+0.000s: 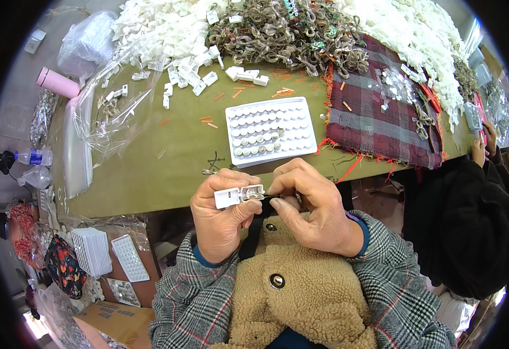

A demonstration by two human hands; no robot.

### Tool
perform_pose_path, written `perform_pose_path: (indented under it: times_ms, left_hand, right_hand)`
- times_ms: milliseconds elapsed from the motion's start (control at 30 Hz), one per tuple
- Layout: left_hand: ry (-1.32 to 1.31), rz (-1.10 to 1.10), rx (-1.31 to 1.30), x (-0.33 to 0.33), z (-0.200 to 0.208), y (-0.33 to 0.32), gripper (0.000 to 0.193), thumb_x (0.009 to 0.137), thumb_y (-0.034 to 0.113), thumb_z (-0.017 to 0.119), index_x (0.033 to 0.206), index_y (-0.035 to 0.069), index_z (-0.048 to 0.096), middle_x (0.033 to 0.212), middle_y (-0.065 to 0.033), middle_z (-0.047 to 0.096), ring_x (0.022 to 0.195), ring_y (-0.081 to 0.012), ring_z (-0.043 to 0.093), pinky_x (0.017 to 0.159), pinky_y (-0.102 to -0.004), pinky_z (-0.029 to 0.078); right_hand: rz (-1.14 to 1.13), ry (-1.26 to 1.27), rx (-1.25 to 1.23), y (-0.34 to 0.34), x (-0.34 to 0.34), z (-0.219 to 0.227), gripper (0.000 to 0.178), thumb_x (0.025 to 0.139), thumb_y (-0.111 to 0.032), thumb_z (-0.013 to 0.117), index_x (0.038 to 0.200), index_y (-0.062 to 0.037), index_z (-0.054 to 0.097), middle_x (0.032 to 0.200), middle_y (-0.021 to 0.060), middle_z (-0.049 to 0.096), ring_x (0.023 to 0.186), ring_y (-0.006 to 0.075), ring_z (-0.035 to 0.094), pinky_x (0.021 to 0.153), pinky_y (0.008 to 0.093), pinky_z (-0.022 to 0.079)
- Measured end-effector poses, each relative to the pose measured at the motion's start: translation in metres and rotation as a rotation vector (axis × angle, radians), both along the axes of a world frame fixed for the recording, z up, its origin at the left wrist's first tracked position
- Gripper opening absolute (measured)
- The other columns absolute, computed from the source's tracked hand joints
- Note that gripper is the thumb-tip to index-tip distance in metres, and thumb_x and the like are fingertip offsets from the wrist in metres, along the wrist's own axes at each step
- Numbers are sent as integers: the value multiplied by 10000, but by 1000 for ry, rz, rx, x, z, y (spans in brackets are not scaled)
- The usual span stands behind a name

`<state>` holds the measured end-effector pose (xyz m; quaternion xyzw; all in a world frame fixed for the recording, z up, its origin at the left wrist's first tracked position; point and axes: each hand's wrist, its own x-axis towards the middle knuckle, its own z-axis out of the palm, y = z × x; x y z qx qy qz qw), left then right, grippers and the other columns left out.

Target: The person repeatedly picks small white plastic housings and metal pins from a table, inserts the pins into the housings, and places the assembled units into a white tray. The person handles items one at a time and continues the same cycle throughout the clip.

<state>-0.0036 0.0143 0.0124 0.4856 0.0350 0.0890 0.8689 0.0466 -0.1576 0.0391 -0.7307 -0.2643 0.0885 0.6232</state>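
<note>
My left hand (219, 216) is closed on a small white plastic case (227, 198), held level in front of my chest. The case's right part is an uncovered compartment with something shiny in it. At its right end, my right hand (315, 210) pinches a thin dark piece (273, 196), perhaps a wire; the fingertips hide most of it. Just beyond my hands on the table lies a white tray (309, 135) with rows of small round white pieces. Several pieces in its nearer rows look silvery.
Piles of white plastic cases (155, 35), bundled wires (289, 41) and white parts (411, 29) cover the far side of the green table (149, 180). Orange strips (283, 93) lie scattered. A plaid cloth (371, 110) bears red-handled pliers (430, 98). Another person's hands (484, 145) work at the far right.
</note>
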Motion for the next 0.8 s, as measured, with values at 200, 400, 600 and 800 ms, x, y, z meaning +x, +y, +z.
perform_pose_path:
  times_ms: [200,400,600,800]
  left_hand:
    - [-49,-2,80,-3,-2,2,256,778,-66,790,950,-5,609,1051,-159,653,690,-96,640,517,-189,513]
    - [-140,33,371,-1,-4,5,264,774,-57,798,956,1,616,1007,-151,666,702,-113,653,528,-191,519]
    - [-32,-61,66,1,-4,0,220,844,34,769,1011,-2,631,1002,-160,676,673,-134,657,471,-183,486]
    - [183,-395,-612,4,-5,3,302,995,112,591,1252,-44,566,1046,-205,675,679,-151,662,400,-176,439]
  right_hand:
    - [-11,-203,-44,6,1,-3,172,767,72,671,902,7,587,882,118,559,682,216,562,580,313,463]
    - [-42,-242,-59,6,2,-8,170,769,62,679,893,2,578,856,98,557,701,205,576,600,305,478]
    - [90,489,201,2,6,-17,89,873,8,653,948,17,606,843,22,588,679,41,528,574,230,429]
    - [-4,173,75,-6,7,-8,109,873,-20,653,970,21,624,862,64,607,733,125,582,612,282,462]
